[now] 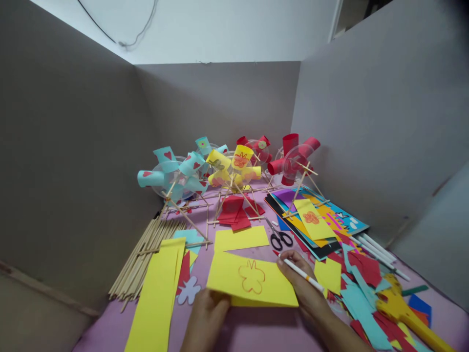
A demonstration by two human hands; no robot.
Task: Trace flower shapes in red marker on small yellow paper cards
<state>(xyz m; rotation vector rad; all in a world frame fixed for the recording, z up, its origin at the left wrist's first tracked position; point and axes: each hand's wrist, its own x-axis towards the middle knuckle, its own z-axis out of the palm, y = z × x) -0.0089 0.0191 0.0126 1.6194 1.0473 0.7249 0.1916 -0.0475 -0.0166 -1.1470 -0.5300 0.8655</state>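
A folded sheet of yellow paper (pixel 227 274) bears a butterfly outline drawn in orange-red. My left hand (pixel 211 310) is closed on its lower left edge, the fingers partly hidden beneath. At the sheet's right edge, my right hand (pixel 301 281) grips a white marker (pixel 302 274) with an orange band, its red tip pointing up and left. Whether that hand also pinches the paper, I cannot tell. Just beyond lie black-handled scissors (pixel 280 239) and a yellow strip (pixel 242 238). A pale lilac butterfly cut-out (pixel 189 290) is left of my left hand.
Paper-bladed pinwheels on stick stands, blue (pixel 172 171), yellow (pixel 234 166) and red (pixel 293 159), stand at the back. Wooden sticks (pixel 142 259) and long yellow strips (pixel 156 298) lie left. Right are paper scraps (pixel 361 293), a yellow glue gun (pixel 406 313) and white sticks (pixel 377 249). Grey partitions (pixel 223 98) enclose the table.
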